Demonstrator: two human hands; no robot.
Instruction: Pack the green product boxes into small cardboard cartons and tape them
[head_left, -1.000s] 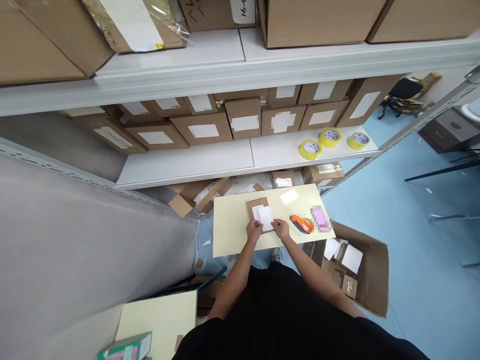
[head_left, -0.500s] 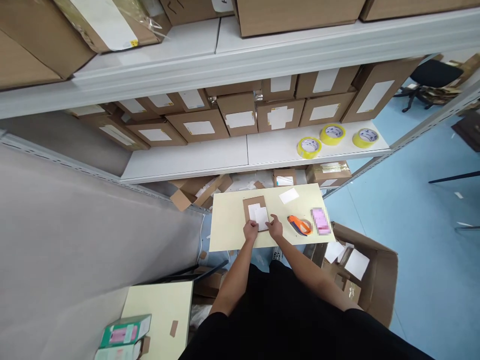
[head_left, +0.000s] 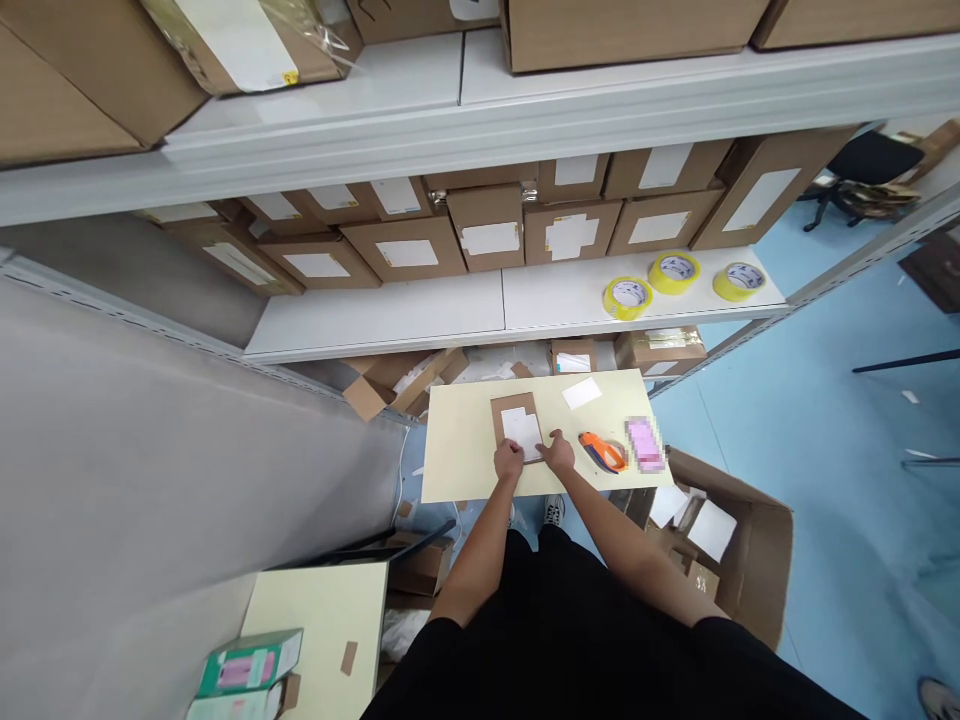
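Observation:
A flat brown cardboard box (head_left: pixel 498 410) lies on the cream tabletop (head_left: pixel 459 440), with a white label (head_left: pixel 525 428) on its top. Part of another white patch shows along the label's upper left, so two pieces may overlap. My left hand (head_left: pixel 509 460) is closed, its fingertips pinching the label's lower left corner. My right hand (head_left: pixel 559 453) is at the lower right, thumb at the label's edge and index finger held apart from it. To the right lie an orange cutter or tape tool (head_left: pixel 603 452) and a pixelated pink item (head_left: pixel 645 444).
A loose white slip (head_left: pixel 581 393) lies behind the box. Yellow tape rolls (head_left: pixel 627 298) sit on the shelf (head_left: pixel 390 317) beneath stacked labelled cartons (head_left: pixel 409 250). An open carton of papers (head_left: pixel 757 560) stands right of the table. A second table (head_left: pixel 315 610) is at lower left.
The label has shifted slightly and now lies more squarely over the other white patch. My hands stay at its lower corners. The whole view has moved a little.

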